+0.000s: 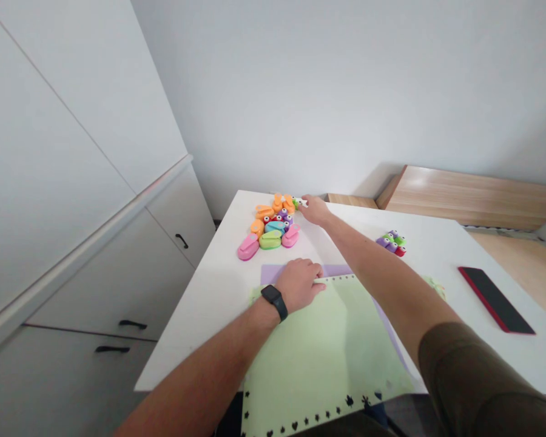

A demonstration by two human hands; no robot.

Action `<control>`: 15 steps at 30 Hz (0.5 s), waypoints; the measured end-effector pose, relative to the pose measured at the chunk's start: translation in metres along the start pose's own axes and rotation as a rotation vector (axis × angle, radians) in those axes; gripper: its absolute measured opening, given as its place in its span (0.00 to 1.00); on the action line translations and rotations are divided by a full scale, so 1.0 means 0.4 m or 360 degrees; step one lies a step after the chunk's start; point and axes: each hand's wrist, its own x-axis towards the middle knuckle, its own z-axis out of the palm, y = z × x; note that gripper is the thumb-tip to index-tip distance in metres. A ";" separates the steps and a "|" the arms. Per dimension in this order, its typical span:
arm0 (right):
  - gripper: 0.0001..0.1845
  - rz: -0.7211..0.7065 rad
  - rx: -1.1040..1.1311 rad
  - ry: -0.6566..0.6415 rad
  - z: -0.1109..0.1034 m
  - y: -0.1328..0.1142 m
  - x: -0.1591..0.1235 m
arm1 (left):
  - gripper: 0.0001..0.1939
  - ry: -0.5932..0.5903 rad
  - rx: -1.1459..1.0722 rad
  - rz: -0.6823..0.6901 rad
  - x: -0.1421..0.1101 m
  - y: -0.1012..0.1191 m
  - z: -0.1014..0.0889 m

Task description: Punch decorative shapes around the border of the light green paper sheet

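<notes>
Left hand [299,283] clasps the top edge of a pale green sheet [323,346], punched with small shapes, on a white worktop [204,315]. Beyond the sheet, the right hand [315,210] reaches small green punches [296,203]; whether its grip is closed, I cannot tell. Larger colourful punches [270,240] lie beyond the sheet's left part.

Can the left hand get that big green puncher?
Probably yes: the left hand is close by on the green paper, and only flat purple paper and tabletop seem to lie before the big green puncher.
</notes>
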 end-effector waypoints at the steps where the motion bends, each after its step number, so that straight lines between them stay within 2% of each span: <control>1: 0.23 0.0013 0.0011 -0.0012 0.005 -0.005 0.008 | 0.11 -0.0005 -0.0005 -0.0005 0.000 0.001 -0.002; 5: 0.16 0.0087 0.0074 -0.0013 0.017 -0.011 0.021 | 0.11 -0.0020 -0.0019 -0.0025 -0.001 0.005 -0.007; 9: 0.12 0.0189 0.0203 0.0062 0.008 0.005 0.003 | 0.11 -0.0006 -0.0005 -0.0010 -0.001 0.004 -0.003; 12: 0.12 0.0227 0.0388 0.0129 -0.019 0.028 -0.038 | 0.12 0.0002 0.0002 0.0003 0.000 0.001 0.001; 15: 0.18 0.0214 0.0636 0.0164 -0.060 0.065 -0.113 | 0.11 0.0031 -0.0010 0.0017 0.000 -0.001 0.005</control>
